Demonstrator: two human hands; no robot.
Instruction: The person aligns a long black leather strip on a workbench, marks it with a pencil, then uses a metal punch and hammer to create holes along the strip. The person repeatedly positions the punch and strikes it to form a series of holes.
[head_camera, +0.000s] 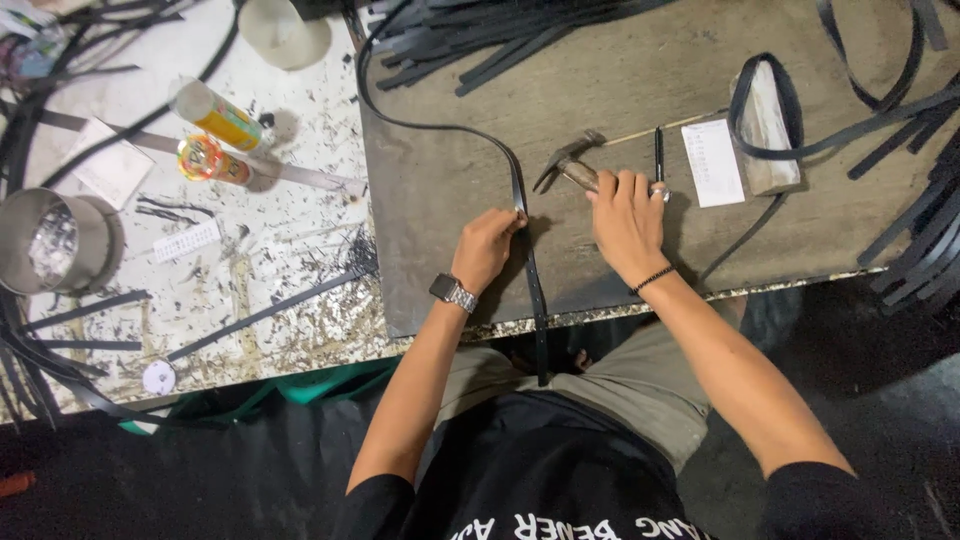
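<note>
My left hand, with a wristwatch on its wrist, pinches a long black strap against a dark board on the workbench. The strap runs from the far strips, curves past my fingers and hangs over the near edge toward my lap. My right hand, with a bead bracelet, grips the handle of a claw hammer; the hammer head lies on the board just right of the strap.
A pile of black strips lies at the back, and more strips lie at the right. A white paper slip, a pen and a strap-wrapped block sit nearby. Two bottles, a metal tin and a ruler lie at the left.
</note>
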